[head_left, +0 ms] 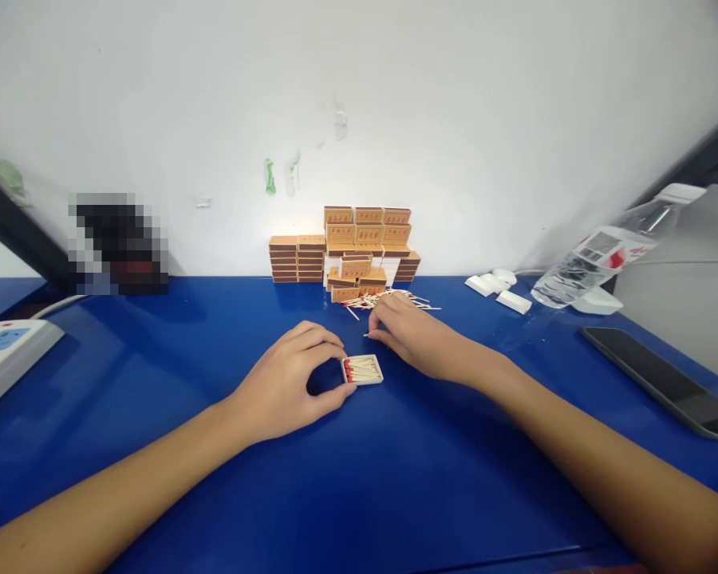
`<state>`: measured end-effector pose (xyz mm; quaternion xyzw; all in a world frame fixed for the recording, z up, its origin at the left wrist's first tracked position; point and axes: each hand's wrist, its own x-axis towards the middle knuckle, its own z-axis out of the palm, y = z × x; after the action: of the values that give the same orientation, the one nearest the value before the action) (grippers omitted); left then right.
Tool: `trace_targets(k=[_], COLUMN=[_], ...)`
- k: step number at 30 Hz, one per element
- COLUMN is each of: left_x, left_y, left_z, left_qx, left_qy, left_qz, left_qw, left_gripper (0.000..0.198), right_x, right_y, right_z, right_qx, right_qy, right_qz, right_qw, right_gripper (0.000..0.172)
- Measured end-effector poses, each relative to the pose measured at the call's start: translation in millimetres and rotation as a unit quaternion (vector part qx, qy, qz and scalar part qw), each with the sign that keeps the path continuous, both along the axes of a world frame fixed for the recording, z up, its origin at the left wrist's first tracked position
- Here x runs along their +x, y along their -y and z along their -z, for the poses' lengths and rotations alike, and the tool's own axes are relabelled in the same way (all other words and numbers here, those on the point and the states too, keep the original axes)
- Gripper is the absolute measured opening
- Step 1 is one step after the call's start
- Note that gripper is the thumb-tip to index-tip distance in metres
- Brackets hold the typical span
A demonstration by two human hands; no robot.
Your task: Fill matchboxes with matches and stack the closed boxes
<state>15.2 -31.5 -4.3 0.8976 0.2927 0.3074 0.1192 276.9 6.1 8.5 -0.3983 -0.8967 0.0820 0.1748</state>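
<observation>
Tray [363, 370] on desk [395, 478], left hand [281, 387] fingers clamped on its left end, right hand [412, 339] fingers pinched together just behind, loose matches [383, 300] beyond

We face a plain white wall [484, 104], matt and evenly lit, marked by a few small green smudges [270, 177] and faint grey scuffs near its middle. It meets a glossy deep-blue surface [395, 494] that runs the whole width before us and shows soft pale reflections toward its far edge. A dark slanted bar [17, 235] crosses the left corner and another [703, 151] the right, where a light grey panel [682, 311] lies beside the surface.
</observation>
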Motion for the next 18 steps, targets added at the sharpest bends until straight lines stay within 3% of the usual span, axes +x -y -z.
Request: trace_targets(k=[4,8,14,18], left_x=[-0.8,-1.8,-2.0,-2.0], left_y=[-0.3,-1.9,-3.5,-3.5], left_z=[0.4,0.3,0.5,1.0], left_qx=[-0.001,0.007,-0.002,0.014], left_qy=[-0.008,-0.004,-0.002,0.007], left_qz=[-0.003,-0.012,-0.021,-0.033], left_qw=[1.0,1.0,1.0,0.999], left_gripper=[0.021,0.021,0.02,0.021], right_x=[3.0,-1.0,-16.0,-21.9], right_y=[12.0,20.5,25.8,28.3], right_z=[-9.5,-17.8,-14.6,-8.9], right_qx=[-0.004,-0.001,-0.11,-0.153], right_qy=[-0.072,-0.109,-0.231,-0.287], right_qz=[0.017,-0.008,0.065,0.076], right_qw=[0.997,0.994,0.965,0.942], right_gripper=[0.01,0.019,0.016,0.016])
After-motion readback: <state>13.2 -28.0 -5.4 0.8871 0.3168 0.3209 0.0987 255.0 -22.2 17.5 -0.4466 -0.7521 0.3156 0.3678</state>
